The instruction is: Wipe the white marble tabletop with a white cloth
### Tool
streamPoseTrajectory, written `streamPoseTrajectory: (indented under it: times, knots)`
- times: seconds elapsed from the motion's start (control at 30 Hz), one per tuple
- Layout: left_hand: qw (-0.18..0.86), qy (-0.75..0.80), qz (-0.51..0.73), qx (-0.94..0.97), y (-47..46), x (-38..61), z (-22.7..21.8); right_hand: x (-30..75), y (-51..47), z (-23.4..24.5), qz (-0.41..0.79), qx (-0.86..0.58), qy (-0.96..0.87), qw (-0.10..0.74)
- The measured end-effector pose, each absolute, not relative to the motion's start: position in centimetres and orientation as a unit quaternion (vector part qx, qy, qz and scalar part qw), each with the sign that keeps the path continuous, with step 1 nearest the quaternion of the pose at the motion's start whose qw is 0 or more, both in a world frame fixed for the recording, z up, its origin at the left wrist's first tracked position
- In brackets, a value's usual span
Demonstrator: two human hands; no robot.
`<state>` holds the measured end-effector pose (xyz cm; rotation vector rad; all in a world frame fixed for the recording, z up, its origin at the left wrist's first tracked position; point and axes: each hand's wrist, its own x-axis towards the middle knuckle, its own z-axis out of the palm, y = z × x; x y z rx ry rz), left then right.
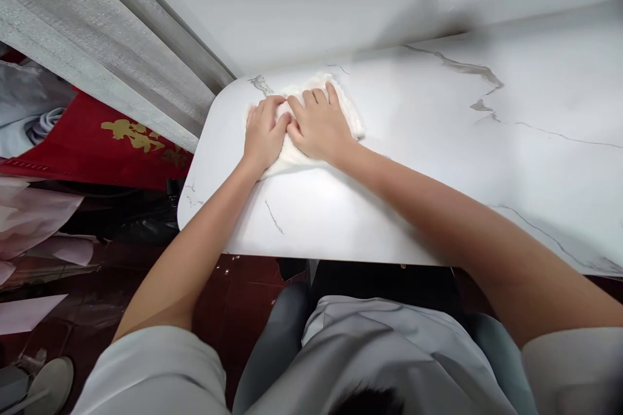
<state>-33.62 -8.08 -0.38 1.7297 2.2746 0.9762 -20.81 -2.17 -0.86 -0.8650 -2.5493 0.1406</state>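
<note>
A fluffy white cloth [349, 118] lies folded on the left part of a white table [331, 214] with grey marble veins. My left hand [265, 133] presses down on its left side, fingers bent into the fabric. Over the middle and right of the cloth rests my right hand [321, 123], its fingers curved and gripping the material. The thumbs of both hands nearly meet. Most of the cloth's centre is hidden beneath my hands.
A pale wall [311, 6] rises along the table's back edge. Grey panelling [131, 45] stands close by the rounded left corner. Beyond it are a red cloth [92, 142] with gold characters and pale pink sheets [36, 214]. The floor [248, 292] is dark red.
</note>
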Motion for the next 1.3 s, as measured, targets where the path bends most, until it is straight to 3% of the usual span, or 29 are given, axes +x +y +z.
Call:
streamPoseTrajectory:
  times: [0.47,0.7,0.8,1.3]
  knots:
    - [0.081,0.747,0.335,0.568,1.0,-38.5,-0.2,-26.6,6.3,-1.2,0.108,-0.372,-0.886,0.255]
    - [0.08,0.751,0.332,0.565,3.0,-39.6,0.0,-27.4,7.8,-0.9,0.048,-0.384,-0.893,0.231]
    - [0.08,0.753,0.326,0.566,3.5,-40.0,0.0,-27.9,8.3,-0.9,0.05,-0.389,-0.884,0.254]
    - [0.077,0.743,0.324,0.581,0.2,-39.6,-0.6,-26.1,4.9,-0.7,0.018,-0.355,-0.913,0.199]
